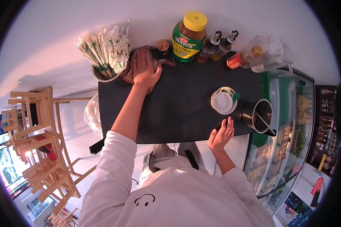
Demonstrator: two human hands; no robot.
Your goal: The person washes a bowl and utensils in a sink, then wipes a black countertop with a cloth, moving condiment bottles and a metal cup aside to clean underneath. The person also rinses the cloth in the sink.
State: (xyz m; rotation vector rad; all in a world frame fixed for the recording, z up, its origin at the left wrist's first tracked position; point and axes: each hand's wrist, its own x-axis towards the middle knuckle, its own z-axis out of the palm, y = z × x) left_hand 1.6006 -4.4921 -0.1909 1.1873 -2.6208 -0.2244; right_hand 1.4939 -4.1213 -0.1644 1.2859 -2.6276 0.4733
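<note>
Flat on a crumpled brownish-red cloth point(128, 76) lies my left hand point(145, 69), fingers pointing towards the wall, at the back left of the black tabletop point(173, 102). My right hand point(222, 135) is at the front edge on the right, fingers slightly apart, holding nothing. Just beyond it stands a round white container point(215, 110) with a white lid-like piece and a green piece in it. A dark metal pot point(248, 115) with a spoon point(264, 120) is to its right.
Along the wall stand a tub of wrapped chopsticks point(102, 80), toothpicks point(162, 45), a large yellow-capped jar point(189, 39), two dark bottles with pourers point(209, 48), a red-labelled bottle point(238, 59) and clear plastic pitchers point(275, 54). Right is a glass food display case point(287, 127); left, stacked wooden chairs point(42, 136).
</note>
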